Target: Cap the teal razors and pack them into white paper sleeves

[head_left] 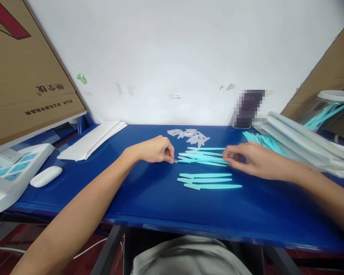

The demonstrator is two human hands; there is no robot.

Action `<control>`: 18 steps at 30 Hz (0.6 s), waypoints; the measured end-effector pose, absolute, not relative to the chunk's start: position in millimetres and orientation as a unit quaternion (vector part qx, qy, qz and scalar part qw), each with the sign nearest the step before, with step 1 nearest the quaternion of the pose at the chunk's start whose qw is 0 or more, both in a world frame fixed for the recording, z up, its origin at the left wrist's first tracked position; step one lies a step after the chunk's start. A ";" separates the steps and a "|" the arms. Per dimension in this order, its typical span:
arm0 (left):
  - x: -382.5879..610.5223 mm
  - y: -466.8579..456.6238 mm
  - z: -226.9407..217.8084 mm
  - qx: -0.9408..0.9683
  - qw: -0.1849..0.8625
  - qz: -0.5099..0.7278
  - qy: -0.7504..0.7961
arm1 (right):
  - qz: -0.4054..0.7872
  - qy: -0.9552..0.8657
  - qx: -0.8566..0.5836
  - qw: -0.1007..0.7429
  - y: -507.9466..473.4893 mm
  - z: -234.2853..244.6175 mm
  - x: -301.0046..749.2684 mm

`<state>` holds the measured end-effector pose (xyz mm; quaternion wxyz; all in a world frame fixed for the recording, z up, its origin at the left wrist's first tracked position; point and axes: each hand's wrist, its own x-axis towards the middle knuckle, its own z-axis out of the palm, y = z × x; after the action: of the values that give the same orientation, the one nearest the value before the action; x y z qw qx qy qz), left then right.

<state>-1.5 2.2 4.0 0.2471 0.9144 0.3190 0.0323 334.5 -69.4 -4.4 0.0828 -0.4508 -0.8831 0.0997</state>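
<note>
Left hand (156, 149) is resting knuckles-up on the blue table (149, 206), thumb and forefinger pinching narrow on a small clear cap (175, 161). The cap is meeting the left tip of one knife in the turquoise knife pile (202, 156).

Right hand (250, 159) is lying on the opposite side, fingers curling in close, tips touching the pile's right ends. Whether it is gripping a single knife, cannot tell.

The pile is sitting between the two hands, knives lying roughly parallel, left to right. Just nearer the person, three separate knives (208, 180) are lying in a neat row, apart from the pile. Behind the pile, a heap of clear caps (189, 135) is spreading loosely toward the wall.

Further right, a second turquoise bundle (260, 140) is fanning out beside long white sleeves (304, 141), and a clear jar (329, 109) is holding more turquoise pieces. Far left: folded white sheets (91, 139), a white mouse (46, 176) and a leaning cardboard box (23, 76).
</note>
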 end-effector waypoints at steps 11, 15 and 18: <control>13.1 -8.4 -2.8 0.923 0.240 0.063 0.295 | 0.087 -0.900 -0.417 0.094 -73.9 -4.1 325.4; 22.7 -14.5 -7.2 0.934 0.212 0.084 0.275 | 0.104 -0.893 -0.423 0.115 -74.0 -4.5 324.8; 24.4 -12.4 -10.8 0.941 0.178 0.119 0.262 | 0.106 -0.888 -0.435 0.102 -73.1 -4.5 326.2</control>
<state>24.4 -12.4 -10.8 0.1782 0.9409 0.2624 0.1190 326.2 -73.1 -4.5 0.1023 -0.4354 -0.8881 0.1059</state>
